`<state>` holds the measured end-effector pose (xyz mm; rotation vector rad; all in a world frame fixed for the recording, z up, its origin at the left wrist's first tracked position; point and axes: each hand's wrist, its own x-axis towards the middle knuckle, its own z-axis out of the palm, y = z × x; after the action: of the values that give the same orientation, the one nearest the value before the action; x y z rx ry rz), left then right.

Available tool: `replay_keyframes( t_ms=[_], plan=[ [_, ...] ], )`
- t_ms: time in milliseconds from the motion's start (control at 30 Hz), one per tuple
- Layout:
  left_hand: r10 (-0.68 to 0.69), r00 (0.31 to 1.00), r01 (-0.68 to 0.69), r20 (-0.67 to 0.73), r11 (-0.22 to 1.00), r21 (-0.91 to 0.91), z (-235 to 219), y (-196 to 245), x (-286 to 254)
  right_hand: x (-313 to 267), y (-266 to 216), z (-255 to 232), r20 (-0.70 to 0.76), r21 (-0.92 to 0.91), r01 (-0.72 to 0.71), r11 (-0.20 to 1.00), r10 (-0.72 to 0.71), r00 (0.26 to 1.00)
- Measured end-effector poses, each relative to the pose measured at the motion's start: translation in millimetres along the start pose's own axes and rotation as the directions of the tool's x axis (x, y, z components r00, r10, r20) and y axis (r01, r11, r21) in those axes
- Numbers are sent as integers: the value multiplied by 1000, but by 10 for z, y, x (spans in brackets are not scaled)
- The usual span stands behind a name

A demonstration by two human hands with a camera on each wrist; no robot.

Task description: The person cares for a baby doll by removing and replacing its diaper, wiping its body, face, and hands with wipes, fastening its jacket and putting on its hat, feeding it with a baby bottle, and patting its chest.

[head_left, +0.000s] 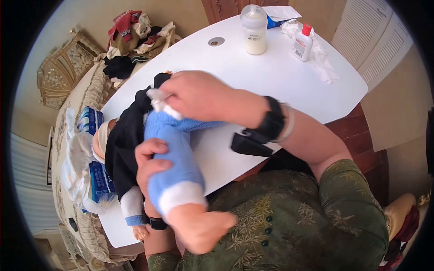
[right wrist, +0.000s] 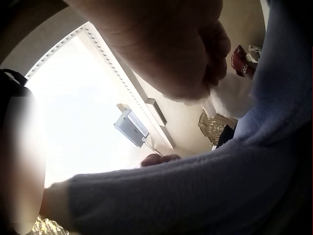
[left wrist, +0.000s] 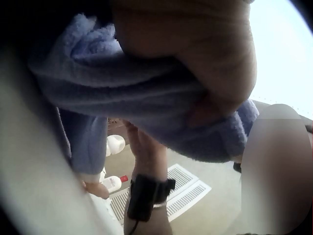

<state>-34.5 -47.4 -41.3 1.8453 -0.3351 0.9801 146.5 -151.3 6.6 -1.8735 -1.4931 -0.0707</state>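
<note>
A doll in a black top (head_left: 131,140) and fuzzy blue trousers (head_left: 174,167) lies along the left side of the white table, its bare foot (head_left: 203,228) toward the person. My left hand (head_left: 151,165) grips the near trouser leg, thumb and fingers around it; the left wrist view shows that hand (left wrist: 195,49) close over the blue fabric. At the doll's waist, my right hand (head_left: 199,95) pinches a bunched white cloth (head_left: 163,103) by the trousers' top. In the right wrist view its fingertips (right wrist: 215,73) meet this white cloth (right wrist: 232,95).
On the white table (head_left: 298,90) stand a baby bottle (head_left: 254,34) and a white bottle with a red cap (head_left: 303,44), beside crumpled tissue (head_left: 323,63). Blue packs (head_left: 100,180) lie left of the doll. Clothes (head_left: 135,40) are heaped beyond the table.
</note>
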Motion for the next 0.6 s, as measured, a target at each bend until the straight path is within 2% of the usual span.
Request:
replay_keyframes(
  t_ms=[33,67,100,133,200,267,333,367,400,433,467,500,533,567,600],
  plan=[
    [9,990,-17,141,998,53,-58,14,-8,100,8,90,38,59,-7,998,5,999],
    [-10,975,-2,221,999,53,-45,103,37,135,-14,161,37,59,-7,998,5,999],
    [-11,975,0,222,999,52,-30,105,32,137,-47,251,120,-9,45,999,-43,992],
    [-23,977,14,213,999,43,-20,105,22,117,-78,302,207,-70,100,992,-84,975],
    [-41,978,36,204,999,32,-31,73,-19,-17,-46,317,230,-117,99,988,-70,971],
    [-26,996,27,90,1000,-15,-48,-17,-71,-238,-28,148,277,-202,135,970,-76,958],
    [-8,999,11,33,997,-72,-15,2,12,-486,-31,-146,435,-228,96,969,13,900],
    [6,1000,-9,-21,992,-128,-2,8,43,-578,-18,-218,437,-229,98,968,13,899],
    [5,999,-2,49,998,-66,-233,-211,-20,-660,-6,-274,432,-231,46,972,60,900],
    [24,999,-21,26,995,-95,-235,-257,90,-696,-14,-309,425,-231,-7,973,108,898],
    [-24,999,21,-25,991,-133,-213,-236,127,-664,-63,-336,420,-236,-104,966,198,886],
    [-74,995,61,-73,983,-171,-186,-162,177,-666,-42,-264,420,-236,-104,966,198,886],
    [-244,962,222,-124,960,-171,-242,-90,160,-687,17,-132,152,-145,-40,989,62,986],
    [-410,897,248,-163,774,-583,-188,11,197,-702,56,-21,-141,-74,51,996,-61,988],
    [-494,834,258,-243,740,-621,-270,-35,106,-706,55,50,-143,-70,52,996,-62,988]
  ],
)
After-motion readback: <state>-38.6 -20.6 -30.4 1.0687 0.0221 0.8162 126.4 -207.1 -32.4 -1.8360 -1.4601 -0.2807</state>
